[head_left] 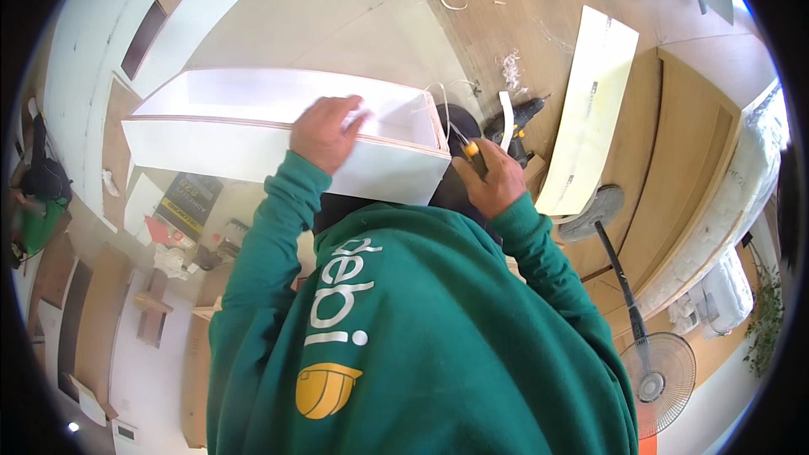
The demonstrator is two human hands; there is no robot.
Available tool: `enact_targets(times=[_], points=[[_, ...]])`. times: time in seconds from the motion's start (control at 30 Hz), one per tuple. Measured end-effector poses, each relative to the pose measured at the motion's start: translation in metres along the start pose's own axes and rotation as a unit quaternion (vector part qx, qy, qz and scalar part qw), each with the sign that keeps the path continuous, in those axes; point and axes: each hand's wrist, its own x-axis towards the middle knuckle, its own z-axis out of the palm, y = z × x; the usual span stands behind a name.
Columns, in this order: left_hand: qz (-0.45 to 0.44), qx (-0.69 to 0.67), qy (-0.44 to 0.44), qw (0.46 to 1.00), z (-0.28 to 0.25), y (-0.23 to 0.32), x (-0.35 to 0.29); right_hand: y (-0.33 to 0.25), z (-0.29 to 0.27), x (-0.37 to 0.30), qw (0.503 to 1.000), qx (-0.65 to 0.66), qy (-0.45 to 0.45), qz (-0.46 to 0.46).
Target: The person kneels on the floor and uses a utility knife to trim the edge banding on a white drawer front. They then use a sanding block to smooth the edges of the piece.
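Observation:
A long white open box [278,145] made of panels lies across my lap, its bare wooden edges showing. My left hand [324,133] is over the box's near edge with fingers curled. A small whitish bit shows between thumb and fingers, too blurred to name. Beyond the box's right end, my right hand [493,179] is closed round a hand tool [470,150] with a yellow and black handle. Its slim metal blade points toward that end, and its exact kind is unclear. A thin white strip [444,101] loops up from the box's right corner.
A black cordless drill [527,114] lies right of the box, with a short white strip [506,118] beside it. Farther right are a long pale panel [590,101] and a standing fan [657,379]. White shavings [511,69] litter the wooden floor. A dark package [187,202] lies at left.

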Motion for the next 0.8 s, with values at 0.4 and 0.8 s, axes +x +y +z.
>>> enact_targets(times=[0.4,0.8], points=[[0.046,-0.027,-0.125,0.991,0.009,0.015,-0.037,-0.008,0.068,0.0,0.993,0.072,-0.083,-0.04],[-0.026,0.061,-0.184,0.981,-0.046,-0.01,-0.037,-0.033,0.072,0.015,0.991,0.033,-0.122,-0.034]])
